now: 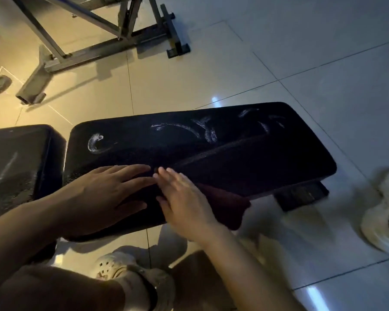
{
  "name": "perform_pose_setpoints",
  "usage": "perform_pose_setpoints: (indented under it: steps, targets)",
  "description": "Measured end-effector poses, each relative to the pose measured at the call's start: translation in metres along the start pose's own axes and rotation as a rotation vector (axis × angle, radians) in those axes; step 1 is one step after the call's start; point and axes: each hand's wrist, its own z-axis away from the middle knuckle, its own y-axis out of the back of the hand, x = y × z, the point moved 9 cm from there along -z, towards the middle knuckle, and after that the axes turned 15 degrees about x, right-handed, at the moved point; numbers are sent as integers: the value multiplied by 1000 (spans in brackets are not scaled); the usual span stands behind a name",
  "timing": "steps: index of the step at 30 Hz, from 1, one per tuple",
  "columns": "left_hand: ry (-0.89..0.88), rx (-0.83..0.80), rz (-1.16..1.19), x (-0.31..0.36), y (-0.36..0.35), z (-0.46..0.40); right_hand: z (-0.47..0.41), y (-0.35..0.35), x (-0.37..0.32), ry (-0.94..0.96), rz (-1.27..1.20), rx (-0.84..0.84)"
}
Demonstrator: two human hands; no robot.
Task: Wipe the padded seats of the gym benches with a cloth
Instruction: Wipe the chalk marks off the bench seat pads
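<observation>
A black padded bench seat (144,142) lies across the middle of the view, streaked with white smears at its far side. A dark cloth (245,167) is spread over the seat's near right half, and one corner hangs over the front edge. My left hand (108,189) lies flat with straight fingers on the near part of the seat, at the cloth's left end. My right hand (184,200) presses flat on the cloth beside it, fingertips almost meeting the left hand's. A second black pad (20,162) adjoins on the left.
A grey metal bench frame (81,48) with a black foot bar (175,39) stands on the tiled floor beyond the seat. A pale shoe (384,212) is at the right edge. My own foot in a light clog (121,268) is below the seat.
</observation>
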Motion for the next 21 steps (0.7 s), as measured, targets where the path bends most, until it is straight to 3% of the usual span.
perform_pose_setpoints:
  steps: [2, 5, 9, 13, 16, 18, 21]
  targets:
    - [-48, 30, -50, -3, -1, 8, 2, -19, -33, 42, -17, -3]
    - [-85, 15, -36, -14, -14, 21, 1, -13, -22, -38, 53, 116]
    - [-62, -33, 75, -21, -31, 29, 6, 18, 45, -241, 187, 236]
    - [-99, 33, 111, -25, -32, 43, 33, 67, 139, -537, 352, 319]
    - [-138, 107, 27, -37, -33, 60, 53, 85, 172, -750, 354, 404]
    - [-121, 141, 82, -36, -25, 67, 51, 80, 161, -774, 330, 452]
    - [-57, 173, 153, -47, -25, 77, 35, 58, 115, -617, 287, 453]
